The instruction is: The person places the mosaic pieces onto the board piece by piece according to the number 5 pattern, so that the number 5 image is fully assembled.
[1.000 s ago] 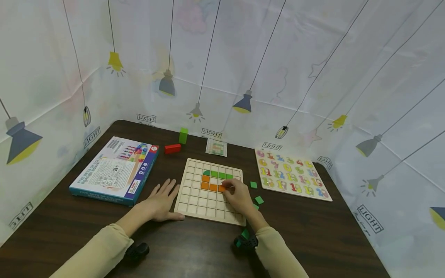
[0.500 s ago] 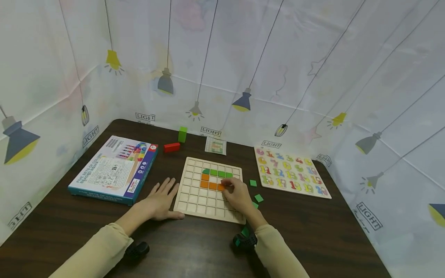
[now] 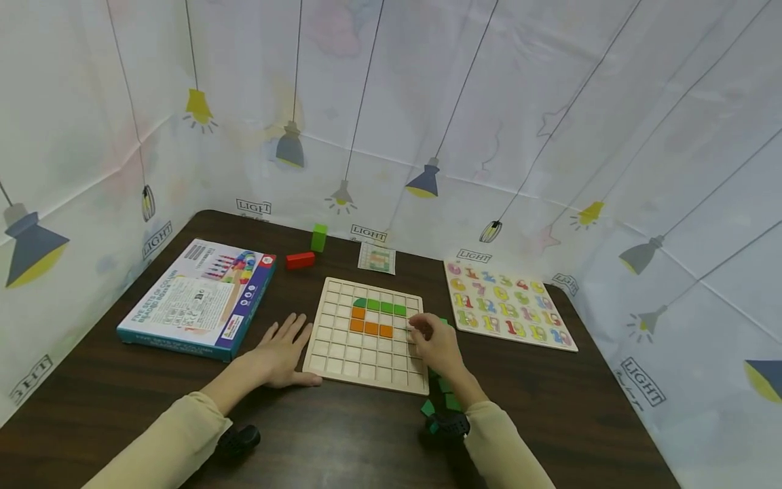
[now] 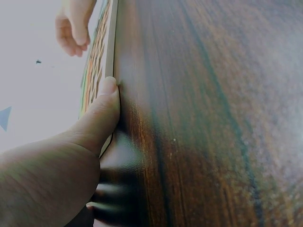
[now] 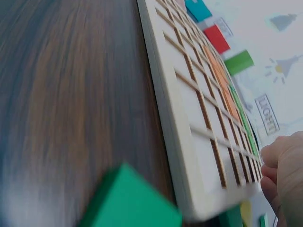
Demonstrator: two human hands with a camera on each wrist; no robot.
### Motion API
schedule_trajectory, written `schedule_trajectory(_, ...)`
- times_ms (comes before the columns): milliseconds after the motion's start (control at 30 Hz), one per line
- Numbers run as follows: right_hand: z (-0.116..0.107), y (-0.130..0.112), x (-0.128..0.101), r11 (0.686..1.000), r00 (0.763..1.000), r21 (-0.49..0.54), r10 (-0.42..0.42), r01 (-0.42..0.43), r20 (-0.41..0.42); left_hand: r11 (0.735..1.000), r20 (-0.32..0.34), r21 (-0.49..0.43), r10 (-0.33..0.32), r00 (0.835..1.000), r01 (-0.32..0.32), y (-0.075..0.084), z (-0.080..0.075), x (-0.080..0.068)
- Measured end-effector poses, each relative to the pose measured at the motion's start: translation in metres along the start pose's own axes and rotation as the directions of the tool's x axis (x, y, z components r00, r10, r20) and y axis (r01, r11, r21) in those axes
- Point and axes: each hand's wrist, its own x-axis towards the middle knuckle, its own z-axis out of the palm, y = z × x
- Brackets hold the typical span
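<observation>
A wooden grid board (image 3: 348,353) lies on the dark table. In its cells sit several orange square tiles (image 3: 370,328) and a row of green tiles (image 3: 385,308), with a rounded dark green piece (image 3: 360,303) at the row's left end. My left hand (image 3: 277,356) rests on the table with fingers spread, its thumb (image 4: 106,101) at the board's edge. Over the board's right edge hovers my right hand (image 3: 440,345), its fingers loosely bent and no tile showing between them. Loose green tiles (image 3: 452,402) lie beside the board, partly under the right wrist.
At the left lies a boxed toy set (image 3: 195,299). A red block (image 3: 300,261), an upright green block (image 3: 319,238) and a small pattern card (image 3: 377,259) are behind the board. A number puzzle board (image 3: 507,305) lies at the right.
My right hand has let go of the orange tile at the row's right end and moved right, to the board's edge. The tile stays in its cell. My left hand keeps its place.
</observation>
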Motion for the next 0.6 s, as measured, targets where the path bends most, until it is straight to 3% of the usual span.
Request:
schedule_trajectory(400,-0.022,0.017,-0.020,0.997,0.999,-0.068,0.035,-0.037,-0.023,1.000,-0.003,0.019,-0.007,1.000,0.007,-0.002,0.002,0.002)
schedule_trajectory(600,-0.028,0.023,-0.030,0.996,0.999,-0.085,0.017,-0.020,-0.030,1.000,0.006,0.017,0.003,1.000,-0.003,0.006,-0.007,-0.005)
